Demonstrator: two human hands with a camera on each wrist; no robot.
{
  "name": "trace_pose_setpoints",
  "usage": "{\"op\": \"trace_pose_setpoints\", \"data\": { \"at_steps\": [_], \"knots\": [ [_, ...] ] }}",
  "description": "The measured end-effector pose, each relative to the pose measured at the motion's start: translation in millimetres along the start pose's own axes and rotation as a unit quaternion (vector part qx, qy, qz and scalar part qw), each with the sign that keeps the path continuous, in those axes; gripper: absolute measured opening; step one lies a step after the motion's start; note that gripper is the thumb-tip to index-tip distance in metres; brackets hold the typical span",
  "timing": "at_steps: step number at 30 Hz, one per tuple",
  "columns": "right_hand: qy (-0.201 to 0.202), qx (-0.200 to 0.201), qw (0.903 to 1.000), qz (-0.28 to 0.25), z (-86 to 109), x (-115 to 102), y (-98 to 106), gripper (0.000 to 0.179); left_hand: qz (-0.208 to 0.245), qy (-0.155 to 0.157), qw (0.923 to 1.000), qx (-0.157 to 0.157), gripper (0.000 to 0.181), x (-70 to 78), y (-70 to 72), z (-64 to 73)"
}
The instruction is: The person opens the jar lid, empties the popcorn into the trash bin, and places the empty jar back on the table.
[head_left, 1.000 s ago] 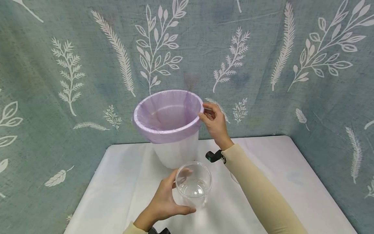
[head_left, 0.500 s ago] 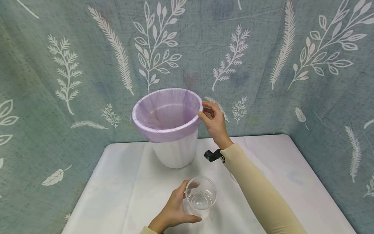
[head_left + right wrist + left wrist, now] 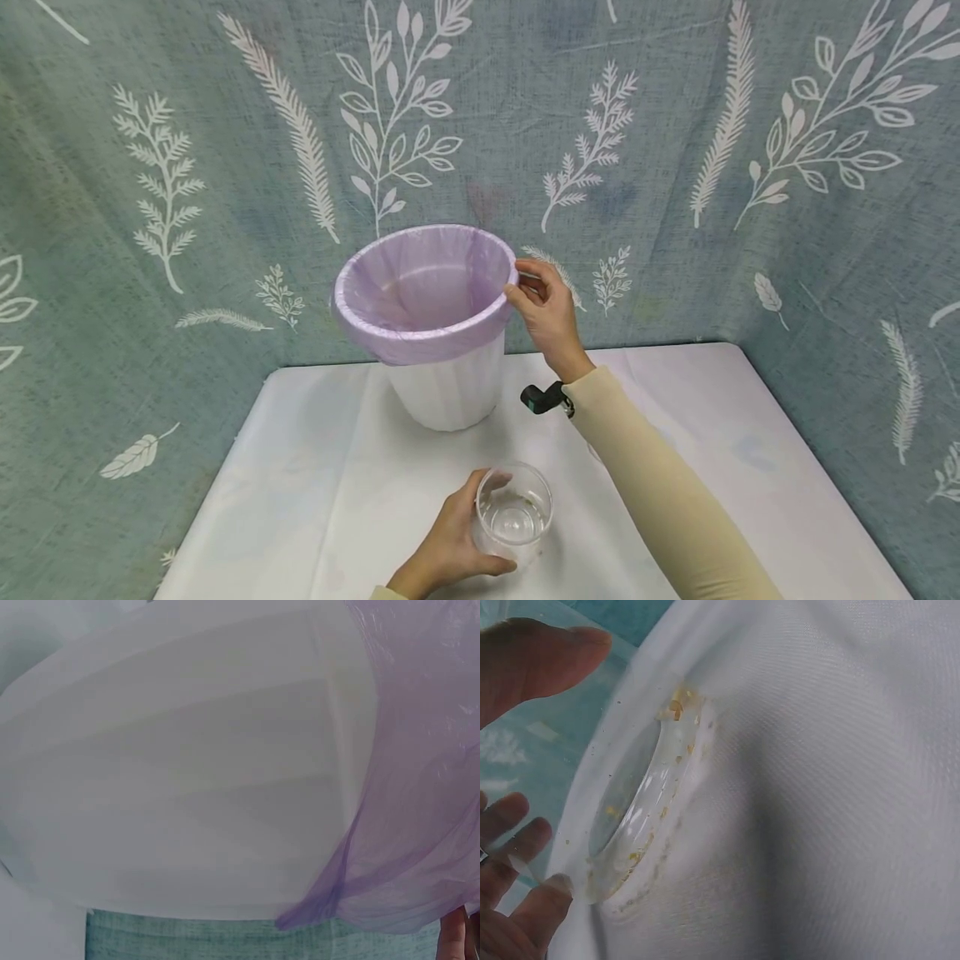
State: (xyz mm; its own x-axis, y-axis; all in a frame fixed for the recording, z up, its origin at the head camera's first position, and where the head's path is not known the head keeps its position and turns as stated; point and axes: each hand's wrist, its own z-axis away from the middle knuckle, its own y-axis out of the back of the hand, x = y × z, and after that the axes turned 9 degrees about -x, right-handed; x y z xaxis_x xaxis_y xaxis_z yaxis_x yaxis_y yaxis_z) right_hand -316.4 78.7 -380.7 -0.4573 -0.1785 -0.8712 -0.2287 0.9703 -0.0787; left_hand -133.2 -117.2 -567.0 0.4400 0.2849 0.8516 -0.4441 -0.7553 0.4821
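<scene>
My left hand (image 3: 453,537) grips a clear, open-topped jar (image 3: 517,525) with fingers and thumb on either side. In the left wrist view, the base of the jar (image 3: 649,817) shows yellowish flecks and appears to rest on the white cloth. Behind it stands a white trash bin (image 3: 450,387), lined with a purple bag (image 3: 442,346) folded over the rim. My right hand (image 3: 550,317) pinches the bin's right rim through the bag, thumb in front. In the right wrist view, the bin's side (image 3: 172,772) fills most of the picture, with only fingertips at the corner.
A white cloth covers the table (image 3: 300,467). Behind and beside it hangs a teal curtain (image 3: 660,275) with white leaf prints. A faint clear curved edge (image 3: 594,452) peeks out beside the right forearm, mostly hidden.
My left hand has brought the jar down and toward me, slightly right, away from the bin. My right hand stays at the rim. The head view has shifted slightly.
</scene>
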Motion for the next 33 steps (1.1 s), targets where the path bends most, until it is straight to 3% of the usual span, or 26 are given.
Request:
{"op": "trace_pose_setpoints", "data": {
  "at_steps": [7, 11, 17, 24, 33],
  "knots": [
    [0.004, 0.0, 1.0, 0.002, 0.5, 0.3, -0.7, 0.042, 0.016, -0.018, 0.9997, 0.003, 0.106, -7.9, -5.5, 0.4],
    [0.008, 0.002, 1.0, -0.001, 0.4, 0.3, -0.7, 0.042, 0.041, -0.016, 0.999, 0.005, 0.106, -11.6, -9.4, 1.5],
    [0.009, 0.006, 0.9999, -0.003, 1.6, 0.9, -1.6, 0.042, 0.041, -0.015, 0.999, 0.009, 0.106, -14.0, -12.7, 4.5],
    [0.015, 0.005, 0.9999, 0.001, 2.6, 2.4, -2.2, 0.042, 0.054, 0.013, 0.9985, -0.001, 0.108, -12.9, -11.3, 7.0],
    [0.014, 0.005, 0.9999, 0.005, 3.9, 1.7, -3.3, 0.042, 0.039, 0.039, 0.9983, -0.017, 0.116, -11.6, -5.6, 9.8]
  ]
}}
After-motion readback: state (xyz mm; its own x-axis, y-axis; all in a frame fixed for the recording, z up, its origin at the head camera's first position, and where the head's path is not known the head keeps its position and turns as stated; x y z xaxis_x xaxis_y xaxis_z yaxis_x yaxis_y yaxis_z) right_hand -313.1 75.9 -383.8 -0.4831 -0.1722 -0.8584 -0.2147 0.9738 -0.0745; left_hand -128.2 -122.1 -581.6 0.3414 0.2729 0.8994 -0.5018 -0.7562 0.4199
